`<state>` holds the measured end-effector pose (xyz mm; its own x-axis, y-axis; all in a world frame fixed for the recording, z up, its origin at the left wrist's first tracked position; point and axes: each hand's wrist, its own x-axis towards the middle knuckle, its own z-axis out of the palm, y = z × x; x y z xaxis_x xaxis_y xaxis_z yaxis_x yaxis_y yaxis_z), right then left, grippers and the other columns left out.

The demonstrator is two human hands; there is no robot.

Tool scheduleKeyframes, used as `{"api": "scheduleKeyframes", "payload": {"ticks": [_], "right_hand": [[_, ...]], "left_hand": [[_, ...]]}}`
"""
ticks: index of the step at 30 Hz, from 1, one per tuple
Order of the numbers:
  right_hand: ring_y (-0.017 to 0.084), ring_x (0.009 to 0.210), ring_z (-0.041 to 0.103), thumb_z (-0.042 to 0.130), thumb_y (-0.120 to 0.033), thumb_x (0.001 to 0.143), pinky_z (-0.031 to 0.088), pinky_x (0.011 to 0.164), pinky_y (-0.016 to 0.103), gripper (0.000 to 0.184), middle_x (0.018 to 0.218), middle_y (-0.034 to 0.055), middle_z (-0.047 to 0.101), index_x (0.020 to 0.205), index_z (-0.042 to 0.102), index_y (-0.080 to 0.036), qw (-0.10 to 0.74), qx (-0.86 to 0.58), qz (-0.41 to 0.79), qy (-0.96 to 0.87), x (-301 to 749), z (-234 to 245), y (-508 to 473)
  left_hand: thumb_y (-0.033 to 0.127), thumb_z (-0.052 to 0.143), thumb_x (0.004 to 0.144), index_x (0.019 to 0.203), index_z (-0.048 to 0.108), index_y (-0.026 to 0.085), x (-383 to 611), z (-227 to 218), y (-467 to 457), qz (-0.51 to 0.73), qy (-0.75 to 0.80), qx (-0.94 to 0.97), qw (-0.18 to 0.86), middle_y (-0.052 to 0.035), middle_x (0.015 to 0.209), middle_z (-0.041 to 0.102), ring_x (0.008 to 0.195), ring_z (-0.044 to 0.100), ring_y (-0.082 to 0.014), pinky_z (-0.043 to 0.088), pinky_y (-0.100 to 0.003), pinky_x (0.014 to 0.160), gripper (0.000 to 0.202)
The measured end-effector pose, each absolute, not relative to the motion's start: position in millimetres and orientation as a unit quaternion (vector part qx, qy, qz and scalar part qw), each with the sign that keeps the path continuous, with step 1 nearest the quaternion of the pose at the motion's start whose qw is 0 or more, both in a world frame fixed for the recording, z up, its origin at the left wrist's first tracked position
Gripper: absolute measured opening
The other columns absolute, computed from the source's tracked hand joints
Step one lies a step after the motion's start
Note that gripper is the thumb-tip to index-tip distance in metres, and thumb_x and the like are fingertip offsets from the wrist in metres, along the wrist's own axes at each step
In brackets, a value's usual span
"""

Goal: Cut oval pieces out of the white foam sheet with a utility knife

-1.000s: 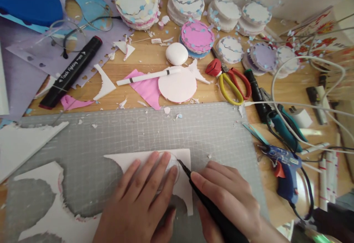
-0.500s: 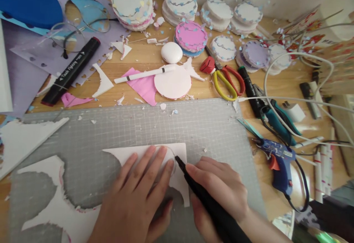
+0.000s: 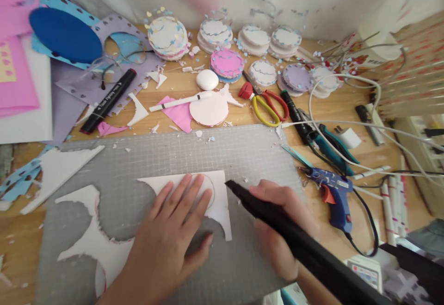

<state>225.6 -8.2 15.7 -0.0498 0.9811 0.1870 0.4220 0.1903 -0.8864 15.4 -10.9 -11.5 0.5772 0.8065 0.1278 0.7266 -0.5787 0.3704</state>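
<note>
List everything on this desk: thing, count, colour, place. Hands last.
cutting mat: one, grey, front centre
white sheet: one, on mat, under left hand
black tool: one, in right hand, tip lifted off sheet
white offcuts: several, mat's left
glue gun: one, blue, right of mat
scissors: one, red and yellow, behind mat
black marker: one, back left
decorated discs: about nine, white, pink, lilac, back row
left hand: flat, pressing sheet
right hand: gripping tool
</note>
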Motion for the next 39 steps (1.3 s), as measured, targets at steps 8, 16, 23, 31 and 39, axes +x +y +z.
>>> {"api": "scheduleKeyframes", "payload": {"ticks": [8,16,23,31,39], "right_hand": [[0.015,0.054,0.055,0.053,-0.018,0.072,0.043,0.049,0.027,0.027,0.069,-0.0018,0.062,0.099,0.059,-0.021,0.519,-0.511,0.326,-0.602,228.1,-13.2,10.3],[0.015,0.058,0.056,0.054,-0.024,0.076,0.044,0.053,0.028,0.024,0.072,-0.0009,0.061,0.100,0.056,-0.021,0.514,-0.478,0.305,-0.644,229.7,-17.2,16.5],[0.018,0.068,0.061,0.054,-0.024,0.079,0.049,0.060,0.030,0.024,0.079,0.0011,0.064,0.103,0.056,-0.022,0.531,-0.478,0.310,-0.628,230.3,-23.2,20.9],[0.019,0.068,0.064,0.053,-0.023,0.081,0.051,0.059,0.031,0.024,0.083,0.0021,0.066,0.105,0.054,-0.022,0.516,-0.459,0.314,-0.652,227.1,-17.4,22.7],[0.021,0.073,0.065,0.055,-0.024,0.079,0.052,0.060,0.031,0.025,0.084,0.0023,0.067,0.105,0.054,-0.024,0.513,-0.466,0.296,-0.657,227.3,-15.6,21.0]], "left_hand": [[0.032,0.051,0.091,0.141,0.044,0.012,10.3,-10.4,-10.4,0.105,0.396,0.908,0.090,-0.0152,0.154,0.038,0.143,0.030,-0.0324,0.024,-0.053,0.115,0.055],[0.032,0.045,0.095,0.144,0.041,0.013,10.0,-9.5,-13.5,0.087,0.393,0.912,0.074,-0.0146,0.155,0.035,0.144,0.028,-0.0311,0.025,-0.054,0.116,0.052],[0.033,0.046,0.095,0.145,0.039,0.015,11.5,-8.1,-15.2,0.095,0.403,0.906,0.084,-0.0136,0.156,0.033,0.145,0.026,-0.0297,0.024,-0.053,0.117,0.054],[0.030,0.047,0.093,0.146,0.037,0.016,10.5,-7.0,-17.8,0.091,0.405,0.906,0.083,-0.0133,0.157,0.032,0.145,0.026,-0.0293,0.026,-0.054,0.116,0.056],[0.026,0.049,0.091,0.144,0.039,0.013,10.2,20.2,-20.0,0.106,0.349,0.930,0.044,-0.0153,0.157,0.030,0.147,0.021,-0.0294,0.021,-0.054,0.116,0.055]]}}
